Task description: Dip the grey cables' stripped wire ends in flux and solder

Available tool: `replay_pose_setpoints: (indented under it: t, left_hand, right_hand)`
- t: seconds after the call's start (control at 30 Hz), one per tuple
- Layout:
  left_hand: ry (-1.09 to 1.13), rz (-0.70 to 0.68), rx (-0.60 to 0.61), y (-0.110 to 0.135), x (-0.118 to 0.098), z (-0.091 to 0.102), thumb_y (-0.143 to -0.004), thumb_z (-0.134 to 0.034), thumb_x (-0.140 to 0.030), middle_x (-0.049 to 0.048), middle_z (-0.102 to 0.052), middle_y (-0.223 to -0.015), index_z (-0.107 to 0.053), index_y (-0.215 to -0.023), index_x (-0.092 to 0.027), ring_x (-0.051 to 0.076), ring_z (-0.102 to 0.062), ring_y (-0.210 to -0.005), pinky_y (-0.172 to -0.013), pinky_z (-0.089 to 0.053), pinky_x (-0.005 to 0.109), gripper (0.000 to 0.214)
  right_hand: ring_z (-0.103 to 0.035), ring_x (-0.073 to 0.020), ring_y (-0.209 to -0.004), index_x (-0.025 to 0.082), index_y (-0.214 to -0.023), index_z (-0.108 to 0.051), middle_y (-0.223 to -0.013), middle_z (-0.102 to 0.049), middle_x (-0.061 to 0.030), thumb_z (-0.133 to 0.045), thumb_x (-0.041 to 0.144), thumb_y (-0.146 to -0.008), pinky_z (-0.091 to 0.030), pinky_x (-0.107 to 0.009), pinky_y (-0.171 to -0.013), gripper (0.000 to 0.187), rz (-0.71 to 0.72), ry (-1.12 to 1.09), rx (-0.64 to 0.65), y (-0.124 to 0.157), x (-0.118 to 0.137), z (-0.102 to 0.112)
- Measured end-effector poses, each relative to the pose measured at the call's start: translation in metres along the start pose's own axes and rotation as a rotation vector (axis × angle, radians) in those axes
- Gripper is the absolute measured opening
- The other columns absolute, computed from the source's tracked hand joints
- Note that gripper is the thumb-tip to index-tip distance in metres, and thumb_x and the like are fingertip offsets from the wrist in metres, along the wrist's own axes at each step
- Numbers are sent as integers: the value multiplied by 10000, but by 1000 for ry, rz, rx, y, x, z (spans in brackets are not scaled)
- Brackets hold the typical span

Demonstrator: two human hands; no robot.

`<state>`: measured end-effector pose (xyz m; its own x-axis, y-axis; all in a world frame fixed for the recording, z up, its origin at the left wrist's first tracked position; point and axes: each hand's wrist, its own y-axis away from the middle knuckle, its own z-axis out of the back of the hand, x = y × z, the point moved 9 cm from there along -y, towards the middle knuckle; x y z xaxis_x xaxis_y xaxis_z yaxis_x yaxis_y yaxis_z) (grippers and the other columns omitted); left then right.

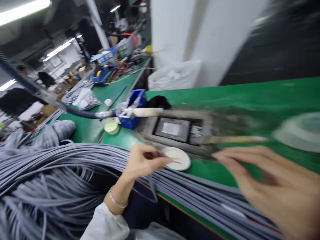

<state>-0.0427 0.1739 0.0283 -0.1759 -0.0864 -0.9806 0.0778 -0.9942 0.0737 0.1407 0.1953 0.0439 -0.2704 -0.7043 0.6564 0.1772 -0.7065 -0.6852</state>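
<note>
My left hand point(145, 161), with a bangle at the wrist, pinches the end of a grey cable point(152, 188). Thin bare wire ends point(177, 160) stick out past the fingertips, above a small white round dish point(183, 160). Blurred by motion, my right hand point(260, 176) is at the right with thumb and forefinger tips together; whatever may be between them is too smeared to make out. Just beyond both hands sits a dirty grey metal box point(175, 128), like a solder pot, with silvery surfaces in its openings. A stick point(240, 139) rests at its right side.
A thick bundle of grey cables point(82, 155) runs along the green bench's front edge. Behind stand a blue bin point(128, 121), a dark hose point(82, 112) with a pale taped end, and a round yellowish tin point(111, 127). A translucent bowl point(300, 131) is at right.
</note>
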Motion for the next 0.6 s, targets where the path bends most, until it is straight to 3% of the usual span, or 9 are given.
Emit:
replay_pose_setpoints:
  t: [0.03,0.13,0.27,0.4,0.6]
  left_hand:
    - [49,-14,-75,0,1,4,-610,-740,-370,-9,-537,-436,-546,-459,-133,87,-495,-382,-387,-356,188,342]
    - [117,-85,-163,-4,-1,5,-586,-770,-316,5,-588,-455,-579,-456,-131,99,-517,-359,-382,-401,202,295]
    - [112,-149,-141,-10,-4,-3,-620,-759,-261,-10,-584,-416,-689,-577,-132,110,-537,-357,-391,-444,203,153]
    - [119,-188,-141,-11,-6,-7,-605,-770,-238,-16,-588,-416,-701,-582,-139,108,-534,-348,-381,-447,200,123]
    - [162,-177,-190,-9,-3,-13,-614,-774,-288,-14,-580,-420,-679,-560,-139,111,-529,-348,-384,-445,220,185]
  right_hand:
    - [-622,-197,-686,252,-804,-635,-754,-669,-33,-578,188,-825,-470,-332,-682,88,-61,43,-57,-4,3,7]
    - [-631,-158,-634,205,-729,-628,-699,-677,-31,-558,181,-830,-495,-266,-584,125,-160,-49,-8,-14,7,-4]
    - [-637,-153,-669,178,-734,-676,-741,-701,-51,-565,211,-812,-501,-248,-583,139,-302,-249,81,-14,-4,-24]
    - [-605,-146,-637,168,-769,-707,-737,-702,-46,-636,236,-735,-490,-255,-584,104,-402,-399,144,-9,-9,-29]
    - [-590,-135,-579,182,-642,-700,-632,-692,-22,-642,261,-728,-441,-242,-543,130,-504,-478,52,-6,-16,-28]
